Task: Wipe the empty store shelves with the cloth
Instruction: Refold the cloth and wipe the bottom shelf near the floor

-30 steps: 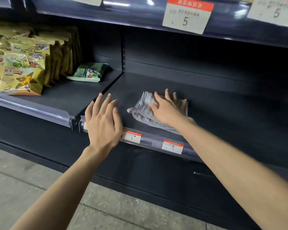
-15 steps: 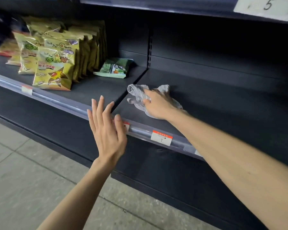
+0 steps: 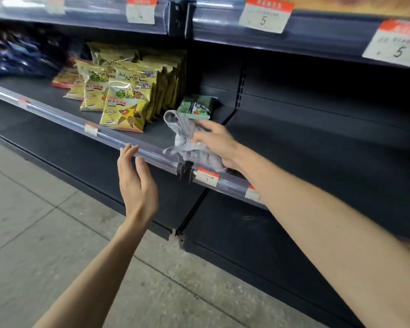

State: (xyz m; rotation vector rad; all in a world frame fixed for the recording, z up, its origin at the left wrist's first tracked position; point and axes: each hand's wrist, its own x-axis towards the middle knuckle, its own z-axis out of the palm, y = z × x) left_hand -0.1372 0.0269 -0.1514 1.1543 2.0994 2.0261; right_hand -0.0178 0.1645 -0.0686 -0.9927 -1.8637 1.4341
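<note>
A crumpled grey cloth (image 3: 187,143) sits bunched at the front of the dark shelf (image 3: 294,147), right at the joint between two shelf sections and overlapping the front rail (image 3: 152,155). My right hand (image 3: 219,144) lies over the cloth and holds it, fingers pointing left; motion blur hides the exact grip. In front of the rail my left hand (image 3: 137,183) hovers with straight fingers and holds nothing, its fingertips close to the rail's edge.
Yellow snack bags (image 3: 126,100) stand in rows on the left shelf section, with a green packet (image 3: 197,107) lying flat just behind the cloth. Price tags (image 3: 207,177) clip onto the rail. An upper shelf (image 3: 317,36) overhangs. Grey floor tiles (image 3: 45,233) lie below.
My right hand has slid the cloth left, from the middle of the bare section to the joint by the snack bags, and the cloth has bunched up. My left hand has turned edge-on.
</note>
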